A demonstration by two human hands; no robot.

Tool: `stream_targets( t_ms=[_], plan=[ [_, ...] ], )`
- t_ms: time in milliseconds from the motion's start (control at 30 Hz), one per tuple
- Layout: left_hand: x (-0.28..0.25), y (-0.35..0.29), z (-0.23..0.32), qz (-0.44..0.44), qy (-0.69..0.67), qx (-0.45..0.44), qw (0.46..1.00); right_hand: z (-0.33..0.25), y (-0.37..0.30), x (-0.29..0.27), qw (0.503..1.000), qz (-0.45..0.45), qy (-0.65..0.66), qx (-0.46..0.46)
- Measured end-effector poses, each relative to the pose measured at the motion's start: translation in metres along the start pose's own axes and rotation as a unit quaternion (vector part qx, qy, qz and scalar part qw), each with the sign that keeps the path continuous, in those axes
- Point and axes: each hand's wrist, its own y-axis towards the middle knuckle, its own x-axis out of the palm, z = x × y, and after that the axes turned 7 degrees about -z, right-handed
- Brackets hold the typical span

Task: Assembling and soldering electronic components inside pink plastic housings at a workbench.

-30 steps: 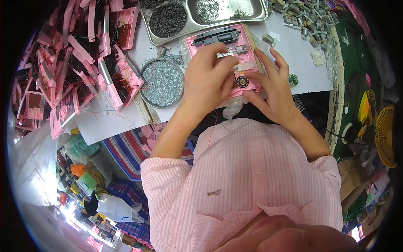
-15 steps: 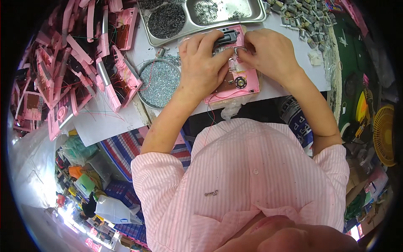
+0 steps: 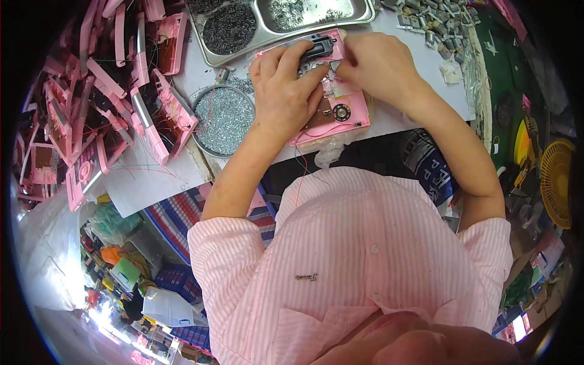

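Two hands work over a pink case [image 3: 359, 108] lying on the near part of the table. The left hand [image 3: 283, 91] lies over the case's left side, fingers bent and slightly apart, thumb stretched toward its middle; whether it pinches anything, I cannot tell. The right hand [image 3: 383, 74] covers the case's upper right corner, thumb and fingers drawn close together beside a small metal piece [image 3: 334, 66]; their grip is hidden. Both hands block much of the case, but a black part [image 3: 321, 48] and a round speaker [image 3: 342, 112] show.

Just beyond the case is a metal tray [image 3: 260, 23] with dark springs [image 3: 231, 29]. Left of the case, near it, sits a round dish [image 3: 196, 139] of small silvery bits; farther left, pink shells [image 3: 100, 91] and loose wires form a heap. Many small motors [image 3: 435, 24] lie beyond the case to the right, near a paper scrap [image 3: 451, 72]. Crumpled plastic [image 3: 328, 156] pokes out at the case's near edge.
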Motion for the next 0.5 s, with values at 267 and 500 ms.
stream_targets(
  t_ms=[267,500],
  plan=[
    [-0.013,0.000,0.003,-0.030,0.023,0.057,0.998,-0.009,-0.005,-0.025,0.987,-0.060,-0.115,-0.092],
    [-0.039,0.007,-0.009,-0.215,0.091,0.169,0.958,0.269,0.028,-0.165,0.945,0.072,-0.050,0.315]
  ],
)
